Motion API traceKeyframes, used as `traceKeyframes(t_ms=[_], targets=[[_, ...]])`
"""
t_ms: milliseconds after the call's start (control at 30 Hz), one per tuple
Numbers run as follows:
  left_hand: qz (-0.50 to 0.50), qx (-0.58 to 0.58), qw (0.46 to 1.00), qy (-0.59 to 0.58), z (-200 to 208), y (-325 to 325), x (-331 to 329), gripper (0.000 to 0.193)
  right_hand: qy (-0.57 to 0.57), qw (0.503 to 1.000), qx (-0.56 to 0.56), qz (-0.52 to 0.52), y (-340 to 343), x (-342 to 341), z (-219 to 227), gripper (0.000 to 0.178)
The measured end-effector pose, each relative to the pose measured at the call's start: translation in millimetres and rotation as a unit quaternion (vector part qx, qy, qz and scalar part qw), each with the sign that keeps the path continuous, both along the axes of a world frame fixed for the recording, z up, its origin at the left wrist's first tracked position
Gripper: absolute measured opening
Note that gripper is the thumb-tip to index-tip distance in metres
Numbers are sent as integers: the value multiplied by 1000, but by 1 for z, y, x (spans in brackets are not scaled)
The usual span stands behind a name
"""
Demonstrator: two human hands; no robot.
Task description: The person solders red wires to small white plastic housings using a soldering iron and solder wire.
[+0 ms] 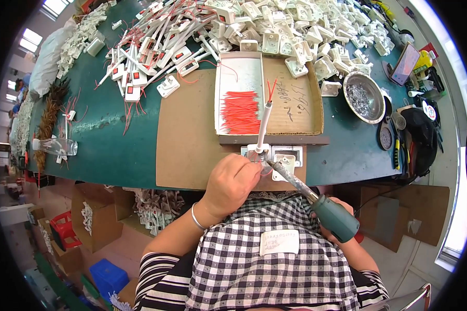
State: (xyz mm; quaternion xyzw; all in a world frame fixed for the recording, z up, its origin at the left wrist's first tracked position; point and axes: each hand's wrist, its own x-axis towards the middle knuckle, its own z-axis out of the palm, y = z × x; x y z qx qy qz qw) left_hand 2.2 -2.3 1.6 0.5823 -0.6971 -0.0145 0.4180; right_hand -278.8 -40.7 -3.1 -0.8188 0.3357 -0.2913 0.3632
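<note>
My right hand [344,205] is wrapped round the green handle of a soldering iron [336,218], which covers much of the hand. The iron's tip reaches a small white plastic housing [251,150] at the table's front edge. From that housing a white tube [264,127] stands up, with red wire ends sticking out of its top. My left hand [233,182] is closed in a pinch right beside the iron's tip. What its fingertips hold is too small and hidden to name; thin red wire shows near them. Another white housing [283,167] lies just right of the tip.
Ahead stands a cardboard tray [320,111] with a bundle of cut red wires [240,113]. Heaped behind it are white housings [290,26] and white-tubed parts with red wires [150,57]. A metal bowl [371,115] of small bits and pliers [397,153] lie on the right.
</note>
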Motion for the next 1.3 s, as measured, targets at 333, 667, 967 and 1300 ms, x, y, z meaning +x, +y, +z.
traceKeyframes(t_ms=[333, 667, 967, 1300], targets=[[6, -5, 1000, -1, 1, 2, -1, 21, -23, 962, 265, -60, 1, 2, 8, 12], [5, -2, 1000, -4, 1, -1, 2, 21, -11, 998, 67, -14, 1, 4, -3, 12], [2, -12, 1000, -11, -7, 4, 0, 16, -33, 990, 127, -57, 4, -2, 3, 15], [13, 3, 1000, -23, 1, 4, -1, 14, -51, 998, -48, -9, -5, -14, -18, 20]])
